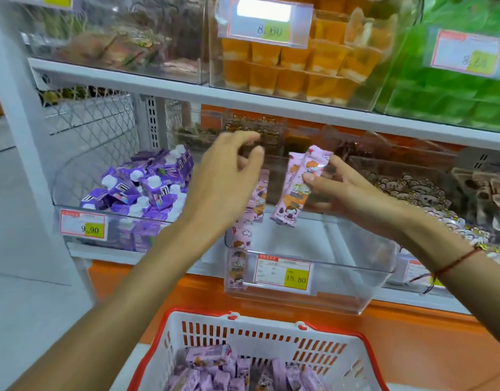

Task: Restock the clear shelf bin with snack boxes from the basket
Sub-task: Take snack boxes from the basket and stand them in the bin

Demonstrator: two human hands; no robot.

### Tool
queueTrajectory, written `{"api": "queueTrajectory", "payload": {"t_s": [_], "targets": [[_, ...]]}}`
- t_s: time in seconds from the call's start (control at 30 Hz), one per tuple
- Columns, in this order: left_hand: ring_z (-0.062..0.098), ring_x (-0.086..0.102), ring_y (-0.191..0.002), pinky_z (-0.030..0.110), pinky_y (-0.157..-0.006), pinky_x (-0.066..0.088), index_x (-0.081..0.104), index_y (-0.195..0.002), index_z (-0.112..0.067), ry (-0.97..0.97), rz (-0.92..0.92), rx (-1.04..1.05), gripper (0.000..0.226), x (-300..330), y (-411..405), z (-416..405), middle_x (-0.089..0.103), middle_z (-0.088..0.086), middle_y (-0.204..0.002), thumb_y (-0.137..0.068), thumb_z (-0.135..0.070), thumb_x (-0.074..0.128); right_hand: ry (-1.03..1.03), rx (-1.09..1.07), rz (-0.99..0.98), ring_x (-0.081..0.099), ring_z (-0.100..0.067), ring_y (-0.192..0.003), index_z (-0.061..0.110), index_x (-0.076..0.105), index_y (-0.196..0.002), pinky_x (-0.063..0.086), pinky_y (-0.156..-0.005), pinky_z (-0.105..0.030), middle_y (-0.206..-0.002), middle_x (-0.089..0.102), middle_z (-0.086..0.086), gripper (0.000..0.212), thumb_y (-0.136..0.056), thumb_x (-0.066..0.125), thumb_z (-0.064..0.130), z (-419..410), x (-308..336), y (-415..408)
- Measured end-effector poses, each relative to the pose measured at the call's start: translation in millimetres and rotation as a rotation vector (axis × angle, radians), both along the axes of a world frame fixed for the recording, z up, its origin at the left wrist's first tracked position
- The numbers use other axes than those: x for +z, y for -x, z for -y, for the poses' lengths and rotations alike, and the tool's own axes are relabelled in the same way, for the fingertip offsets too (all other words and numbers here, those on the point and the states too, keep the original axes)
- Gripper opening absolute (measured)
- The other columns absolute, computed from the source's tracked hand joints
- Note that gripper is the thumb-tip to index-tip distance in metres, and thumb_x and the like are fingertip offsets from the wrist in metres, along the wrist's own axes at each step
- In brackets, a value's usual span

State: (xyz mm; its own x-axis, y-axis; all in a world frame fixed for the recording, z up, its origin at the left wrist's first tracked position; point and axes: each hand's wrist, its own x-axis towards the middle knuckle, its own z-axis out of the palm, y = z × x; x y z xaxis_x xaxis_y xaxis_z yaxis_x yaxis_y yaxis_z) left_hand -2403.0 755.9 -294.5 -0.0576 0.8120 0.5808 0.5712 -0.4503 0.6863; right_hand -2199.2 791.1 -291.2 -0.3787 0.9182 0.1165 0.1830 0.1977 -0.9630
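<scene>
Where purple pouches (141, 187) flank bin (355, 277).

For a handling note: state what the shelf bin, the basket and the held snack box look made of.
Clear shelf bin: glossy transparent plastic, probably acrylic.
Basket: opaque white moulded plastic with slots, red rim.
Snack box in the right hand: apparently printed pink card.

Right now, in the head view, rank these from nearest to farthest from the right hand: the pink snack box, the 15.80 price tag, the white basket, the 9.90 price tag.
1. Pink snack box: held in the right hand.
2. 15.80 price tag: below, on the clear bin's front.
3. White basket: bottom centre.
4. 9.90 price tag: far left, under the purple packs.

The last two are nearly level in the image.
</scene>
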Motion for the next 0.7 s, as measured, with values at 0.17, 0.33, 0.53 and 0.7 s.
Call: {"api": "queueTrajectory", "payload": {"t_s": [0.17, 0.33, 0.53, 0.7], "targets": [[0.006, 0.052, -0.112, 0.03, -0.09, 0.045, 0.037, -0.14, -0.022, 0.126, -0.025, 0.041, 0.047, -45, 19, 4, 0.045, -0.007, -0.135, -0.095, -0.031, 0.046, 0.048, -0.063, 0.227, 0.065, -0.017, -0.099, 0.011, 0.033, -0.128, 0.057, -0.086, -0.033, -0.119, 0.058, -0.006, 0.046, -0.091, 0.061, 0.015, -46, -28, 13], [0.018, 0.051, -0.123, 0.034, -0.103, 0.038, 0.037, -0.141, -0.029, 0.348, -0.004, -0.004, 0.043, -66, 19, 0, 0.052, -0.003, -0.138, -0.099, -0.036, 0.037, 0.096, -0.077, 0.354, 0.06, -0.01, -0.079, 0.014, 0.041, -0.109, 0.053, -0.077, -0.034, -0.09, 0.059, 0.0, 0.025, -0.092, 0.056, 0.004, -84, -53, 36], [0.014, 0.058, -0.112, 0.036, -0.1, 0.043, 0.048, -0.131, -0.037, 0.379, 0.108, -0.054, 0.034, -74, 18, 0, 0.063, -0.007, -0.122, -0.099, -0.037, 0.036, 0.169, -0.087, 0.386, 0.065, -0.011, -0.086, 0.018, 0.053, -0.097, 0.056, -0.082, -0.032, -0.089, 0.068, 0.001, 0.018, -0.087, 0.066, 0.01, -96, -60, 36], [0.008, 0.055, -0.115, 0.038, -0.102, 0.042, 0.046, -0.132, -0.036, 0.399, 0.15, -0.127, 0.036, -73, 22, -1, 0.059, -0.01, -0.126, -0.098, -0.038, 0.038, 0.108, -0.241, 0.371, 0.065, -0.015, -0.079, 0.014, 0.042, -0.101, 0.056, -0.055, -0.024, -0.09, 0.062, -0.004, 0.041, -0.078, 0.075, 0.008, -93, -69, 34]]}}
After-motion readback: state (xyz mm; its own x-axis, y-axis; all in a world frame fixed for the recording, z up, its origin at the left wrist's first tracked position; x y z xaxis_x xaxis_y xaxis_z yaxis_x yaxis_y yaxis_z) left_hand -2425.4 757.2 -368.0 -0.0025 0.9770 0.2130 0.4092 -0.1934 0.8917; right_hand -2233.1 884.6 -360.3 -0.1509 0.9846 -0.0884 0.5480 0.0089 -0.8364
